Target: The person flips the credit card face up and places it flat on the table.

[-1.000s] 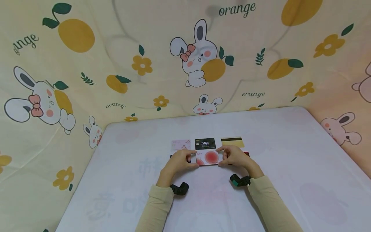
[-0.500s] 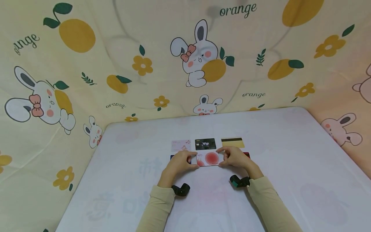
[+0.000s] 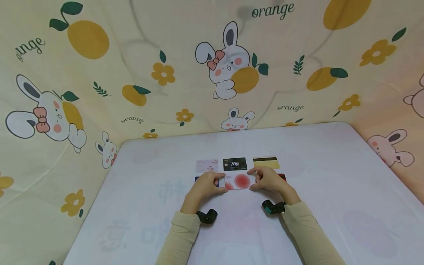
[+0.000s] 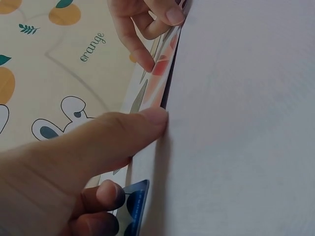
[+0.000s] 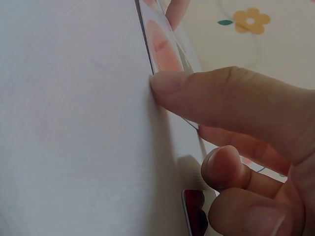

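A white and pink card (image 3: 241, 181) with a big red circle lies in the front row of cards, its face up. My left hand (image 3: 205, 184) holds its left end, thumb at the near corner and index finger at the far one. On the right end, my right hand (image 3: 269, 179) grips the card the same way. Both thumbs press along the near edge in the wrist views. Beneath the left hand's curled fingers shows a blue card (image 4: 135, 209), mostly covered. A dark red card (image 5: 194, 211) sits partly hidden under the right hand's lower fingers.
Behind, in a row, lie a pale pink card (image 3: 207, 165), a black "Vip" card (image 3: 235, 164) and a gold card (image 3: 266, 162) with a dark stripe. All rest on a white-covered table (image 3: 159, 158). A printed cloth (image 3: 185, 55) hangs at the table's back edge.
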Tool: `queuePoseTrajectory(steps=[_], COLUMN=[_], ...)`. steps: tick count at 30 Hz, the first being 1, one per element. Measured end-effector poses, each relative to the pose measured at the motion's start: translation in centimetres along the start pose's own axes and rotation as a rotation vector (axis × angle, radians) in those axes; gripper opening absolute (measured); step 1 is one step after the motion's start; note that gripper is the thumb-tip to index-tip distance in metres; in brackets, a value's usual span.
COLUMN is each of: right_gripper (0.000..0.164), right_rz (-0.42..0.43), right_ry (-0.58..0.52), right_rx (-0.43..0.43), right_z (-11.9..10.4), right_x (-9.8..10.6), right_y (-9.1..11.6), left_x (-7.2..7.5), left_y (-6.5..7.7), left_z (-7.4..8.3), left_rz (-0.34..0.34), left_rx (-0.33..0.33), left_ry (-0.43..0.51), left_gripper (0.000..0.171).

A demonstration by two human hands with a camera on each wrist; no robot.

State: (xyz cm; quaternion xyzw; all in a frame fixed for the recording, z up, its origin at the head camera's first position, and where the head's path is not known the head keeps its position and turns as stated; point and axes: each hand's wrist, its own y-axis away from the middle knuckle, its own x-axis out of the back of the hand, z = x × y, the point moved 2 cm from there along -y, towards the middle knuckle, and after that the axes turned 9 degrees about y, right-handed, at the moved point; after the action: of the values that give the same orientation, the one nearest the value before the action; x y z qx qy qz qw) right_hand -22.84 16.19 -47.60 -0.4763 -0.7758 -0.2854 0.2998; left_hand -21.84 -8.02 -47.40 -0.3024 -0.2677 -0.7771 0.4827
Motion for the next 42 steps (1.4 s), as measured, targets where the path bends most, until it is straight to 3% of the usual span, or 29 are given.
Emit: queuePoseTrajectory(steps=[7,14,17,24,30,37,42], right_gripper=[0.049,0.051,0.051,0.049,0.052,0.054,0.058], right_rz=[0.012,0.018,0.027,0.042,0.060,0.064,0.055], right_ry=[0.000,0.025,-0.008,-0.033,-0.108,-0.085,-0.049], right_rx=[-0.015,0.025,0.062,0.052,0.023,-0.036,-0.048], right_z=[-0.2,-0.3,0.0,1.6,3.7,5.8,6.8], right_x=[0.0,0.8,1.6,3.7,5.6,7.4,8.1], right_y=[-0.1,0.3,0.5,0.5,0.6,1.0,1.0], left_x=[0.1,0.1,0.0,-0.5,-1.3,-1.9,-2.4], left_y=[0.0,0.1,-0.4,-2.2,-4.3,-6.3,-7.5], left_z=[0.1,1.1,1.7,3.4,4.6,5.7,5.8], left_rz=[0.000,0.019,0.024,0.012,0.035,0.021,0.015], left_rx=[0.009,-0.052,-0.086,-0.141,-0.160,-0.116,-0.133], left_ry=[0.016,-0.024,0.006,0.107,0.077,0.044,0.045], left_gripper=[0.055,0.052,0.050,0.044,0.044,0.047,0.050])
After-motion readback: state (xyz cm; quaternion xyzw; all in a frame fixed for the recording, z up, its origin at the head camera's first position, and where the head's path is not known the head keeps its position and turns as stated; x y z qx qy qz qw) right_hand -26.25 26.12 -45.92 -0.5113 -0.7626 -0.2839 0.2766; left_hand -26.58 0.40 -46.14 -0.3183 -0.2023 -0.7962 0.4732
